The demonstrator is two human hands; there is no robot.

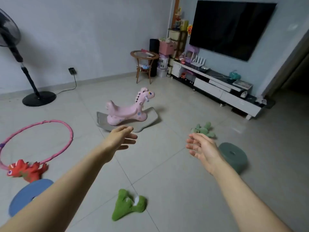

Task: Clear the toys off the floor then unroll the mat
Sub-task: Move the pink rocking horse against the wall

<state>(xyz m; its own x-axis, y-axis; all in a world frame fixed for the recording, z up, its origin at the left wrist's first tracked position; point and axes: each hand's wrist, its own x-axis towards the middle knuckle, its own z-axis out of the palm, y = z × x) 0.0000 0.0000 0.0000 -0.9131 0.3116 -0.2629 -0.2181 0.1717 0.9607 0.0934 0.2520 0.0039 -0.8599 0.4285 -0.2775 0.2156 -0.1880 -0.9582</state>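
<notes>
Toys lie scattered over the tiled floor (167, 164). Pink rocking horse (128, 108) on its grey base stands at 12 o'clock from the hands, upright, head toward the TV side. Pale green plush (203, 129) lies at 1 o'clock, just beyond the right fingertips. Dark green rolled mat (234, 156), resting on its end, sits at 3 o'clock, partly behind the right wrist; not unrolled. Bright green plush (127, 204) lies at 6 o'clock, between the two forearms. Red dinosaur toy (25, 170) at 9 o'clock overlaps the rim of a pink hoop (68, 131); a blue disc (25, 196) lies near it at 8 o'clock. Left hand (122, 139) is stretched forward, fingers spread, holding nothing. Right hand (202, 147) likewise spread wide and empty. Both hang above the floor, well apart from each other. Standing fan (25, 67) at 10 o'clock; wall-mounted TV (230, 27) at 2 o'clock.
</notes>
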